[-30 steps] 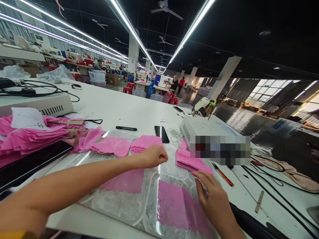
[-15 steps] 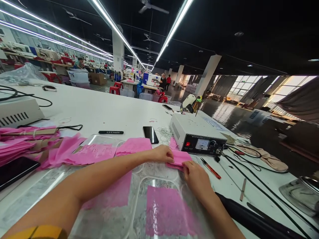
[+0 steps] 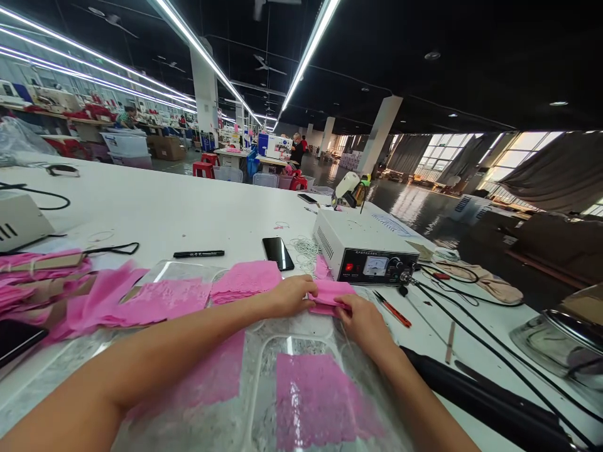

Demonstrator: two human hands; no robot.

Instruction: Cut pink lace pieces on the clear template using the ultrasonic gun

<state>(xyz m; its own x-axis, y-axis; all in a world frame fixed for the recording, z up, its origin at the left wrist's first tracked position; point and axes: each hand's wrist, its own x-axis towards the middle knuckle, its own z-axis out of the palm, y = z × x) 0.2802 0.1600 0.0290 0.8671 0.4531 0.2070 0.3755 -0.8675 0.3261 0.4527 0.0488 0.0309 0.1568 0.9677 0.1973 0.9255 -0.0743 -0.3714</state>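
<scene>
A small stack of pink fabric pieces (image 3: 332, 292) lies in front of the white control box, over the far edge of a clear plastic sheet (image 3: 257, 376). My left hand (image 3: 293, 295) pinches the left end of this stack. On its right end, the fingers of my right hand (image 3: 360, 319) are closed over the near edge. Left of my left hand sits a thicker stack of pink fabric (image 3: 245, 279), and farther left lies pink lace-edged fabric (image 3: 162, 300). More pink fabric (image 3: 308, 398) shows beneath the clear sheet.
The white control box (image 3: 370, 248) has a dial and cables running right. Near it lie a black phone (image 3: 277, 253), an orange-handled tool (image 3: 396, 312) and tangled thread (image 3: 305, 248). A black marker (image 3: 198, 253) is farther left. At right stand a glass jar (image 3: 556, 345) and a black tube (image 3: 475, 395).
The view has shifted slightly, so the table items appear farther left. Both hands stay on the small pink stack; my right-hand fingers have moved a little inward along its edge.
</scene>
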